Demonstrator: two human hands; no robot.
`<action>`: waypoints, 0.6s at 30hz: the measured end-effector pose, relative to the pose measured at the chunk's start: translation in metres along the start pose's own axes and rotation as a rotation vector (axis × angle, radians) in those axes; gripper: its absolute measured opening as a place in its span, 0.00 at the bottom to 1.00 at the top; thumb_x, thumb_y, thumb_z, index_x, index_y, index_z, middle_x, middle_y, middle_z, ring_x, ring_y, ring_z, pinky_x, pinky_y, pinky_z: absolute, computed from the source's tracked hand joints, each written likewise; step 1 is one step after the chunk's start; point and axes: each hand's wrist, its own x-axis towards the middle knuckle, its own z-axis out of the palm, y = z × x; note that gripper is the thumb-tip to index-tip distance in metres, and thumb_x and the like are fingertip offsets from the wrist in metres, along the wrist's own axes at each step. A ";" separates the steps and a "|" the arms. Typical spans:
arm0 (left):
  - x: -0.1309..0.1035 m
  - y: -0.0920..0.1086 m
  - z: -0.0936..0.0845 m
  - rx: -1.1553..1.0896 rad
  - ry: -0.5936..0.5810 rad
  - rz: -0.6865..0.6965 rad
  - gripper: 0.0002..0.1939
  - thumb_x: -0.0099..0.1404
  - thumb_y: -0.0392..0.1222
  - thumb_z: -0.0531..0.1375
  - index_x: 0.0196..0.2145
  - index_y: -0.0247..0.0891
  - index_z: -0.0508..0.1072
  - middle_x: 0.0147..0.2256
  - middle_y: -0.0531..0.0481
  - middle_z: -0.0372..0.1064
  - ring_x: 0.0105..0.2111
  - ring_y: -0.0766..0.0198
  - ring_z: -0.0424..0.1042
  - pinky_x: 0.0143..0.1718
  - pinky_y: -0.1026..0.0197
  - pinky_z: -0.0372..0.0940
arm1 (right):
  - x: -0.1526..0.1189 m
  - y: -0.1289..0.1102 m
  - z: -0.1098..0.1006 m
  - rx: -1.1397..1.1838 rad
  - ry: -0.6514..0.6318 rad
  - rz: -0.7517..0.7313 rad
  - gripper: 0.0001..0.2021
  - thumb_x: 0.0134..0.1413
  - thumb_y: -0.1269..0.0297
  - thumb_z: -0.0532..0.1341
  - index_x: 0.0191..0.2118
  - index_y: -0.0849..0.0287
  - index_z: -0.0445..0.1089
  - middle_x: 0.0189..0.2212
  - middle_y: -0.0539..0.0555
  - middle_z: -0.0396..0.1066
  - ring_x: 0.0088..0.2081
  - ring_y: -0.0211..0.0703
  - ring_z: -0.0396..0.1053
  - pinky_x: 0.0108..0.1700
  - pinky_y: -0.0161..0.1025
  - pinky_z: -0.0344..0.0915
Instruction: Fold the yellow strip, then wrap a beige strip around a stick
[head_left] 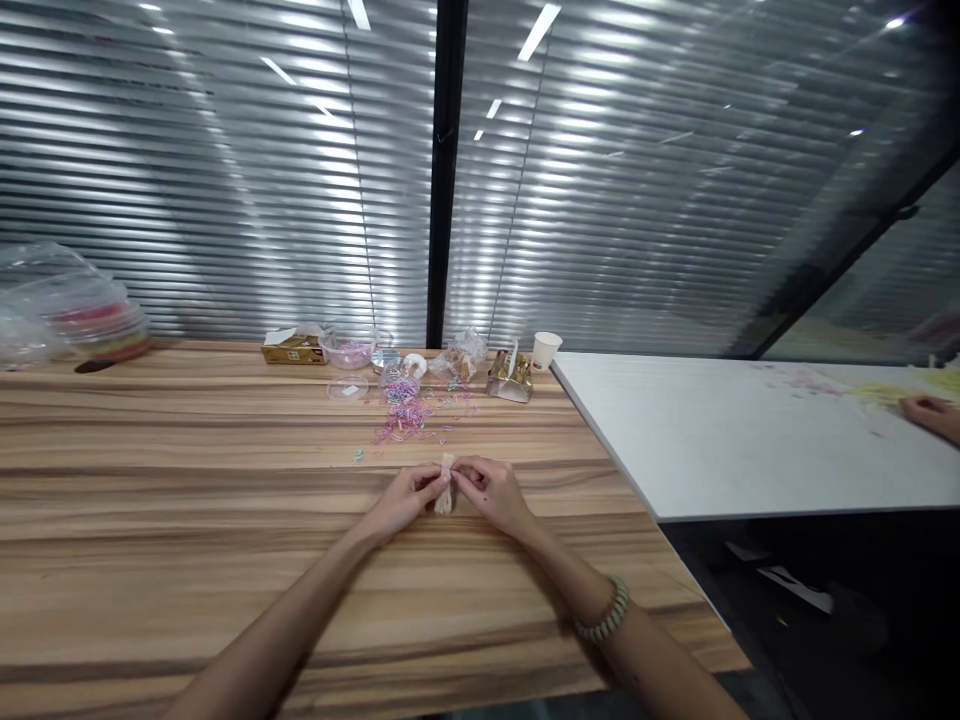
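Note:
My left hand (412, 493) pinches a small cream-coloured bundle of strands (444, 500) from its left side, just over the wooden table. From the right, the fingertips of my right hand (491, 488) close on the same bundle near its upper part. A thin pinkish band seems to circle it there, though it is too small to be sure. Beyond the hands lies a loose pile of pink and purple little loops (403, 420). Behind the pile, a small clear tub (400, 385) holds more of these pieces.
Toward the window stand a gold box (294, 348), a larger clear bowl (349, 350), a clear lid (347, 388), a crumpled plastic bag (461, 355), a gold packet (510, 375) and a paper cup (546, 350). At right, another person's hand (930, 413) is over a white table (735, 440).

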 end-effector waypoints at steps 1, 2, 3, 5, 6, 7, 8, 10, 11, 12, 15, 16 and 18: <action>0.000 -0.001 0.000 0.005 0.000 -0.002 0.20 0.59 0.54 0.52 0.27 0.32 0.69 0.23 0.52 0.58 0.25 0.68 0.55 0.27 0.66 0.51 | 0.000 0.000 0.000 0.000 0.006 0.003 0.09 0.52 0.63 0.56 0.34 0.61 0.71 0.15 0.47 0.58 0.19 0.33 0.55 0.24 0.31 0.55; 0.000 -0.002 0.000 0.009 0.000 -0.001 0.20 0.59 0.54 0.52 0.27 0.32 0.69 0.23 0.53 0.58 0.25 0.68 0.54 0.26 0.66 0.51 | 0.000 0.000 0.000 -0.002 0.012 0.006 0.09 0.52 0.63 0.56 0.34 0.61 0.71 0.15 0.47 0.58 0.19 0.33 0.55 0.24 0.31 0.55; 0.000 -0.002 0.000 0.014 0.000 0.000 0.21 0.59 0.55 0.51 0.27 0.32 0.69 0.23 0.53 0.58 0.25 0.68 0.54 0.26 0.66 0.51 | 0.000 0.000 0.000 -0.003 0.014 0.008 0.09 0.52 0.62 0.56 0.34 0.60 0.71 0.15 0.47 0.59 0.19 0.33 0.55 0.24 0.31 0.55; 0.000 -0.003 -0.001 0.020 -0.003 0.008 0.21 0.60 0.55 0.51 0.28 0.32 0.69 0.24 0.52 0.58 0.26 0.67 0.55 0.27 0.66 0.51 | 0.000 0.000 0.001 -0.002 0.013 0.006 0.09 0.53 0.62 0.56 0.34 0.60 0.71 0.16 0.47 0.60 0.19 0.34 0.55 0.24 0.30 0.55; 0.000 -0.003 -0.001 0.023 -0.005 0.012 0.21 0.60 0.55 0.51 0.28 0.32 0.69 0.24 0.52 0.59 0.26 0.67 0.55 0.28 0.65 0.52 | 0.000 0.000 0.001 0.002 0.010 0.003 0.09 0.53 0.62 0.56 0.34 0.60 0.71 0.16 0.47 0.60 0.19 0.34 0.56 0.24 0.31 0.56; 0.000 -0.003 -0.001 0.025 -0.009 0.012 0.22 0.59 0.56 0.50 0.29 0.32 0.69 0.25 0.51 0.59 0.27 0.66 0.56 0.28 0.65 0.52 | 0.000 0.000 0.001 0.008 0.008 0.000 0.09 0.53 0.63 0.55 0.34 0.60 0.71 0.16 0.48 0.61 0.19 0.34 0.56 0.24 0.31 0.56; 0.000 -0.002 -0.001 0.027 -0.012 0.010 0.22 0.59 0.56 0.50 0.29 0.32 0.69 0.25 0.51 0.60 0.27 0.66 0.56 0.29 0.65 0.52 | 0.000 0.000 0.001 0.015 0.007 -0.001 0.09 0.53 0.63 0.55 0.34 0.60 0.71 0.16 0.48 0.61 0.19 0.34 0.56 0.24 0.31 0.56; 0.000 -0.001 -0.001 0.027 -0.015 0.004 0.23 0.59 0.57 0.50 0.29 0.32 0.69 0.25 0.51 0.60 0.27 0.66 0.56 0.29 0.65 0.52 | 0.000 0.000 0.001 0.025 0.006 0.000 0.09 0.53 0.63 0.55 0.33 0.60 0.71 0.16 0.48 0.61 0.19 0.34 0.56 0.24 0.31 0.56; 0.000 -0.001 -0.001 0.025 -0.017 -0.002 0.24 0.59 0.58 0.50 0.28 0.32 0.69 0.25 0.51 0.60 0.27 0.66 0.56 0.29 0.65 0.52 | 0.000 0.000 0.001 0.028 0.004 0.003 0.09 0.53 0.64 0.55 0.33 0.60 0.71 0.16 0.48 0.61 0.19 0.34 0.56 0.24 0.31 0.56; 0.000 0.000 -0.001 0.023 -0.019 -0.006 0.24 0.59 0.58 0.50 0.28 0.32 0.69 0.25 0.51 0.60 0.26 0.66 0.55 0.29 0.65 0.52 | 0.000 -0.001 0.001 0.030 0.001 0.007 0.08 0.53 0.64 0.55 0.33 0.60 0.71 0.16 0.48 0.61 0.19 0.34 0.56 0.24 0.31 0.56; 0.000 0.000 -0.001 0.017 -0.026 -0.015 0.24 0.58 0.58 0.51 0.28 0.32 0.69 0.24 0.52 0.59 0.26 0.67 0.54 0.28 0.65 0.51 | 0.000 -0.001 0.001 0.034 -0.005 0.011 0.08 0.52 0.65 0.55 0.33 0.61 0.71 0.16 0.48 0.61 0.19 0.34 0.56 0.24 0.31 0.55; 0.000 0.000 -0.001 0.015 -0.027 -0.016 0.23 0.58 0.58 0.51 0.28 0.32 0.69 0.24 0.52 0.58 0.25 0.67 0.54 0.28 0.65 0.50 | 0.000 -0.002 0.000 0.035 -0.005 0.010 0.08 0.52 0.65 0.55 0.32 0.61 0.71 0.16 0.47 0.60 0.19 0.34 0.56 0.24 0.31 0.55; 0.000 -0.001 -0.001 0.008 -0.029 -0.014 0.23 0.58 0.58 0.51 0.28 0.32 0.69 0.24 0.52 0.58 0.25 0.67 0.54 0.28 0.65 0.50 | 0.001 -0.002 0.000 0.039 -0.004 0.012 0.08 0.52 0.65 0.55 0.32 0.61 0.71 0.16 0.47 0.59 0.19 0.33 0.55 0.24 0.31 0.55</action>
